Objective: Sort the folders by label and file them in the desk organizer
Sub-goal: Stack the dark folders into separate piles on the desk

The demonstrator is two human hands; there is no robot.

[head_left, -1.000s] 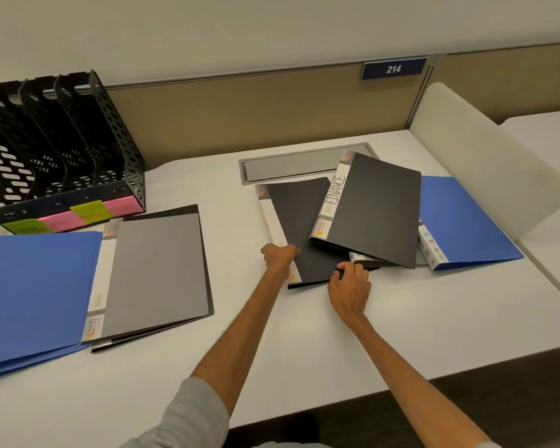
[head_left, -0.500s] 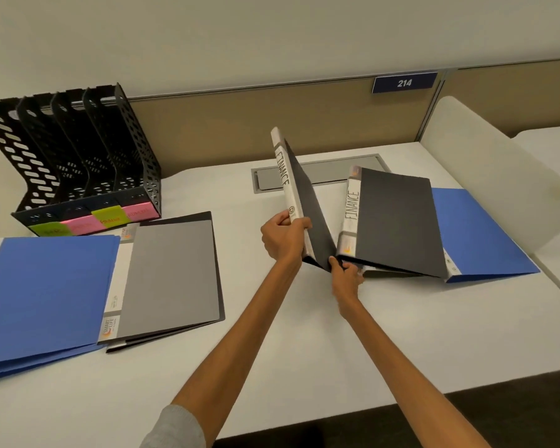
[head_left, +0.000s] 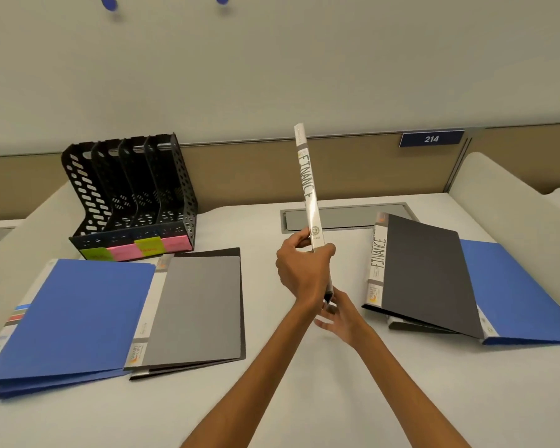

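Note:
I hold a black folder with a white spine marked FINANCE (head_left: 307, 185) upright above the desk, spine towards me. My left hand (head_left: 301, 270) grips the spine near its lower part. My right hand (head_left: 343, 315) is just below and pinches the folder's bottom corner. A second black FINANCE folder (head_left: 424, 273) lies at the right, on top of a blue folder (head_left: 518, 292). At the left lie a grey folder (head_left: 194, 308) and a blue folder (head_left: 75, 315). The black desk organizer (head_left: 126, 189), with several slots and coloured sticky labels (head_left: 133, 250) along its front, stands at the back left.
A grey cable hatch (head_left: 349, 216) is set into the white desk (head_left: 288, 399) behind the raised folder. Rounded white dividers (head_left: 514, 195) border the desk on both sides. A tan partition with a sign reading 214 (head_left: 431, 139) runs along the back.
The black FINANCE folder was lifted off the right-hand pile and turned upright, rising higher. My left hand moved to its spine; my right hand stayed at its bottom corner. The camera tilted up.

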